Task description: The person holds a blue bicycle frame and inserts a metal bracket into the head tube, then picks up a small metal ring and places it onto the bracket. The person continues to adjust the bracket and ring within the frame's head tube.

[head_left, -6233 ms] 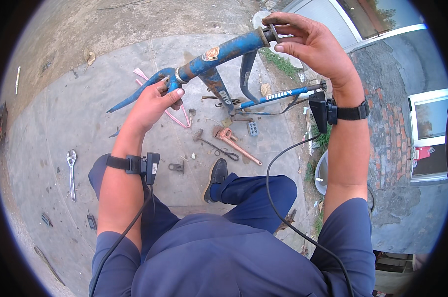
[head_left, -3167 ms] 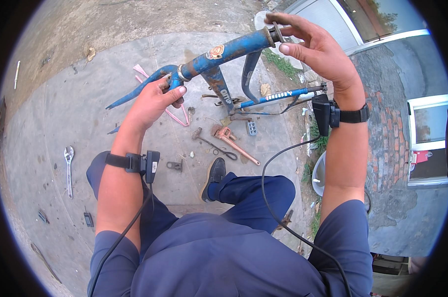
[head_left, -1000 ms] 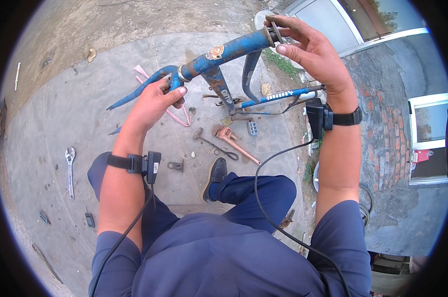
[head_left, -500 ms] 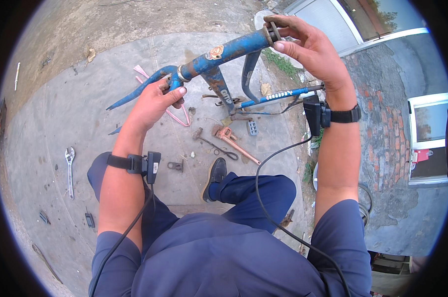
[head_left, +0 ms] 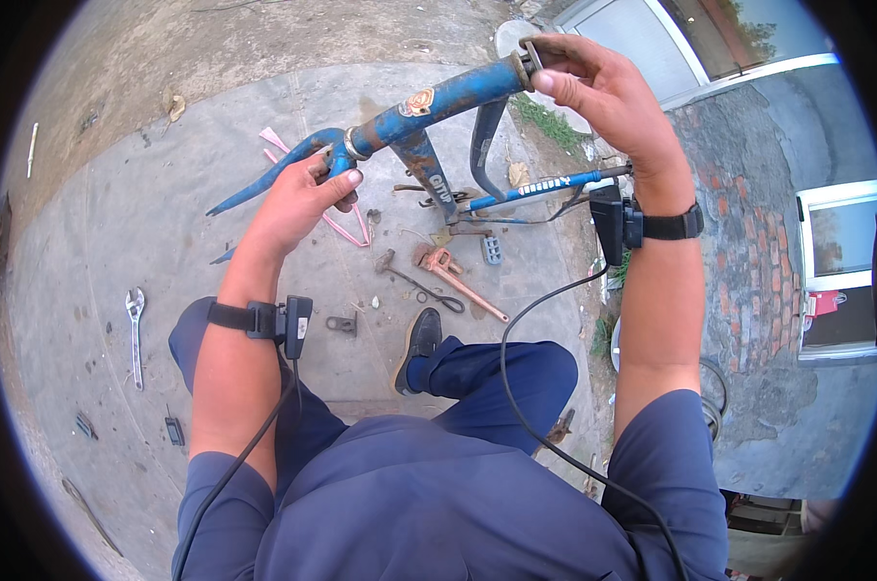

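A worn blue bicycle frame (head_left: pixel 453 102) is held up in front of me, its rusty head tube slanting up to the right. At the tube's lower end my left hand (head_left: pixel 303 201) is closed around the crown of the blue fork (head_left: pixel 269 184), whose blades point away to the left. My right hand (head_left: pixel 603 97) pinches a dark headset ring (head_left: pixel 532 58) at the upper end, with the thumb on the near side and the fingers on the far side. Those fingers partly hide the ring. Beyond the tube, the frame's lower parts reach toward the ground by a pedal (head_left: pixel 492 251).
A rusty pipe wrench (head_left: pixel 468 286) and a hammer-like tool (head_left: pixel 385 260) lie before my foot. An adjustable wrench (head_left: pixel 136 334) is at the left. Pink strips (head_left: pixel 347 230) lie under the fork. A brick wall (head_left: pixel 753 271) stands at the right. Cables run from both wrist straps.
My right thumb and fingers have shifted slightly at the headset ring. My left hand keeps its hold on the fork crown, and the frame stays almost in place.
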A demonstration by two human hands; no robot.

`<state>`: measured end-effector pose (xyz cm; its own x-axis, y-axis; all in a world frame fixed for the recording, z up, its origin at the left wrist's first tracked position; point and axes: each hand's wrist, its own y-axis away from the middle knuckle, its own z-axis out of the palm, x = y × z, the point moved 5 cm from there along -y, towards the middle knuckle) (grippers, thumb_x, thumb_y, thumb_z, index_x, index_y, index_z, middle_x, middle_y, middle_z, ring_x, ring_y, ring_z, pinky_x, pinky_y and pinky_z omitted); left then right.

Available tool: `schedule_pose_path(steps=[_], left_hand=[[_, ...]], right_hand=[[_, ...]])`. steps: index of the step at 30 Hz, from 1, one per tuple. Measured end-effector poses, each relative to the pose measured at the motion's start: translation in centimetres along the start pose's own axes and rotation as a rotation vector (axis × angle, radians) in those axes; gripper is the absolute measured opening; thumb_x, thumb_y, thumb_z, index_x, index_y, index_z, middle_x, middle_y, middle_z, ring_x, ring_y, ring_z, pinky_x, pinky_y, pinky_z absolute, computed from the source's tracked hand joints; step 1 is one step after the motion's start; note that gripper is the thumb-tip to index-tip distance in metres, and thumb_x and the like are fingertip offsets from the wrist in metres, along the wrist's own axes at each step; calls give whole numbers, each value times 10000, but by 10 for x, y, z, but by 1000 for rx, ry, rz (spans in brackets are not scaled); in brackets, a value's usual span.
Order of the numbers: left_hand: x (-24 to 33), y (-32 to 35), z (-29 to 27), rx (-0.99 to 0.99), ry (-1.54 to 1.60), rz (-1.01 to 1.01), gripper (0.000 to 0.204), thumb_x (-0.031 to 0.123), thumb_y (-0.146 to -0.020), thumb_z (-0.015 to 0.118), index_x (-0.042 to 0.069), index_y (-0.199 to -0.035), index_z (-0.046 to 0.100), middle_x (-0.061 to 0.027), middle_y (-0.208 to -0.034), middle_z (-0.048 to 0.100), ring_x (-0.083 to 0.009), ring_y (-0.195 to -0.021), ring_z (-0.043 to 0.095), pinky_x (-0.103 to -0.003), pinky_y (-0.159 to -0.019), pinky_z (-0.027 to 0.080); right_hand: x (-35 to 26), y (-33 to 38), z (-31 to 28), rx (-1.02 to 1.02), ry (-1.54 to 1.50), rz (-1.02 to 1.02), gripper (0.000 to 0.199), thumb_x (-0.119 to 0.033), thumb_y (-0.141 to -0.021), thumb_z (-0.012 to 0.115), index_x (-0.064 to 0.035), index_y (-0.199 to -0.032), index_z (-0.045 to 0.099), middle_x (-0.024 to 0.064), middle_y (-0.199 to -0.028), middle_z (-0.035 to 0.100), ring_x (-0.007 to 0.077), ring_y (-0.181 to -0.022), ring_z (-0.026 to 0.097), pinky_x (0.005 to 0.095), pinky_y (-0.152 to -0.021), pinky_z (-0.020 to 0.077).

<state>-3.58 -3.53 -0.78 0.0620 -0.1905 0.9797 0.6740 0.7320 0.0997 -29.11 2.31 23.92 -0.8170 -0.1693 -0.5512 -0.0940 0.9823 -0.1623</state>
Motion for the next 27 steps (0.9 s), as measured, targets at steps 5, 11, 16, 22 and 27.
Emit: schedule_pose_path(steps=[5, 11, 16, 22, 27], left_hand=[[0, 0, 0, 0, 13, -4, 266, 291, -972, 742, 39, -1010, 666, -28, -862, 664, -130, -809, 623, -313, -795, 515], [0, 0, 0, -4, 23, -10, 261, 281, -973, 742, 34, -1002, 666, -29, -865, 668, -130, -815, 627, -314, -795, 515], [1, 0, 1, -12, 31, -2, 257, 279, -976, 739, 33, -999, 666, -28, -863, 667, -130, -813, 627, -313, -793, 513], [-1, 0, 0, -7, 17, 7, 256, 282, -975, 740, 37, -994, 664, -29, -864, 668, -129, -812, 627, -311, -794, 512], [-2, -1, -1, -8, 10, -6, 255, 286, -973, 741, 44, -987, 663, -31, -861, 669, -129, -815, 630, -313, -797, 512]], right_hand=[[7, -2, -4, -84, 160, 319, 546, -313, -899, 829, -36, -1336, 656, 119, -1133, 719, 201, -1083, 681, 349, -905, 586], [0, 4, 3, 72, -146, -165, 553, -418, -901, 812, 12, -1227, 692, 110, -1056, 736, 196, -997, 698, 320, -855, 565], [16, -3, -3, -37, 70, 217, 584, -401, -903, 813, 2, -1298, 664, 107, -1132, 716, 184, -1023, 681, 328, -861, 567], [4, 4, 6, 50, -49, -153, 663, -517, -897, 781, 0, -1297, 667, 120, -1095, 712, 182, -1000, 678, 331, -830, 570], [8, -2, 3, -5, 3, 7, 646, -494, -898, 789, -5, -1302, 666, 114, -1088, 709, 186, -1011, 672, 332, -837, 572]])
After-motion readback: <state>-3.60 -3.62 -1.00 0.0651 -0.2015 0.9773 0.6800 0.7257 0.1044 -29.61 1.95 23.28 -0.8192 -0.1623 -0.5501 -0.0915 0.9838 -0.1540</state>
